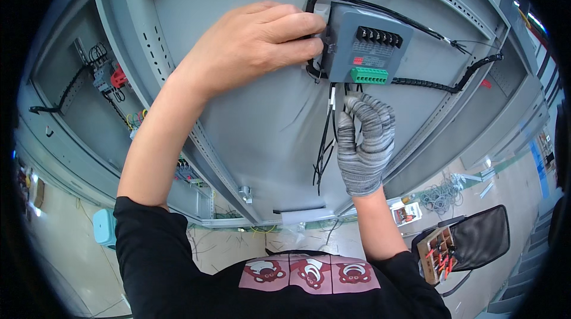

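Grey terminal module [372,51] sits at the far side of the metal panel [256,122], right of the bare left hand [253,36] and directly beyond the gloved right hand [366,143]. Its face looks nearly square; the green terminal block [369,75] runs left to right along its near edge. Left hand is the nearer: bent fingers against the module's left edge, grip uncertain, tips hidden. Right fingers curl toward the thumb beside dangling black wires [329,118]; cannot tell whether they pinch one.

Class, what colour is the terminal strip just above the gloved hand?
The strip is green, seen best in the head view.
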Tool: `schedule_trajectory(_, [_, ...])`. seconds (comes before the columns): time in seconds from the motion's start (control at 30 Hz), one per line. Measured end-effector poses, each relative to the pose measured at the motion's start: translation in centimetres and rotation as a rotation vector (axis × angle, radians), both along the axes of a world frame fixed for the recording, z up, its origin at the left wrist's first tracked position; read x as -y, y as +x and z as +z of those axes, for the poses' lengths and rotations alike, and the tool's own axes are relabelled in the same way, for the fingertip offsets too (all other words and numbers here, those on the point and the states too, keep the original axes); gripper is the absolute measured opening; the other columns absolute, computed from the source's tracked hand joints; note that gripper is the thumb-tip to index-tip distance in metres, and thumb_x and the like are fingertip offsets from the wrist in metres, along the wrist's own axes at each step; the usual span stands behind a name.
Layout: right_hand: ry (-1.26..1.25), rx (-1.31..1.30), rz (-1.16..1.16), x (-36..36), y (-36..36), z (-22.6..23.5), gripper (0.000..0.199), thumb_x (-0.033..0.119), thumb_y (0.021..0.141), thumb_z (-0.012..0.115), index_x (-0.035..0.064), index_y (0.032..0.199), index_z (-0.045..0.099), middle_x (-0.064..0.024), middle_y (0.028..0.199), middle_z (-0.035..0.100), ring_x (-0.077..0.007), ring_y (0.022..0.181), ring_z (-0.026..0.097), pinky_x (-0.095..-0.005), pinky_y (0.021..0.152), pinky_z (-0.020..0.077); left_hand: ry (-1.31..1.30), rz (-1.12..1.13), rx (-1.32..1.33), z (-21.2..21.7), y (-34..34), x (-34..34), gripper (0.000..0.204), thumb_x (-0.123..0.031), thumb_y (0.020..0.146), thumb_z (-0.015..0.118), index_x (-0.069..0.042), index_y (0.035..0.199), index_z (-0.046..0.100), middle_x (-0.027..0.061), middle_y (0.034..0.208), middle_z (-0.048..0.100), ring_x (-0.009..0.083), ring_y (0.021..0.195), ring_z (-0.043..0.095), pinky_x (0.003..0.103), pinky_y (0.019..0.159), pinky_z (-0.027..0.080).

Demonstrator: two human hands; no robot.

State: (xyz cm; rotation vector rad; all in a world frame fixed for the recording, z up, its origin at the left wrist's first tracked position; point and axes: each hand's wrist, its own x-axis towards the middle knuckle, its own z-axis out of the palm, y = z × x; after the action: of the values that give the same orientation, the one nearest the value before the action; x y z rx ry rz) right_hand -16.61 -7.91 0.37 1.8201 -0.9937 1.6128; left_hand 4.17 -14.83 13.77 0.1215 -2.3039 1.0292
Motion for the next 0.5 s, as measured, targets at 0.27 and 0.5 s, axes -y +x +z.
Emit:
schedule_trajectory(0.27, [0.101, 0.030, -0.038, 0.9, 1.6, -0.5, 0.034, 0.002, 0.084, 0.064, 0.0069, 0.117, 0.068, -0.0159, 0.109, 0.060, -0.0319, 0.099, 0.058, -0.0410, 0.089, 0.0478, -0.046, 0.012, -0.002, 0.2, -0.2, -0.5, 0.025, -0.007, 0.072, 0.069, -0.010, 0.096, 0.064, 0.0023, 0.109, 0.062, 0.0216, 0.087, 0.061, 0.034, 0.071, 0.050])
schedule_trajectory(0.5, [0.022, 0.021, 0.017, 1.7, 1.8, -0.7, 0.036, 0.000, 0.082, 0.064, 0.0067, 0.117, 0.067, -0.0181, 0.109, 0.060, -0.0354, 0.099, 0.059, -0.0441, 0.088, 0.0487, 0.022, 0.024, 0.047, 1.2, -0.9, -1.2, 0.019, -0.009, 0.072, 0.068, -0.009, 0.090, 0.063, 0.0023, 0.108, 0.062, 0.0211, 0.084, 0.061, 0.034, 0.069, 0.049])
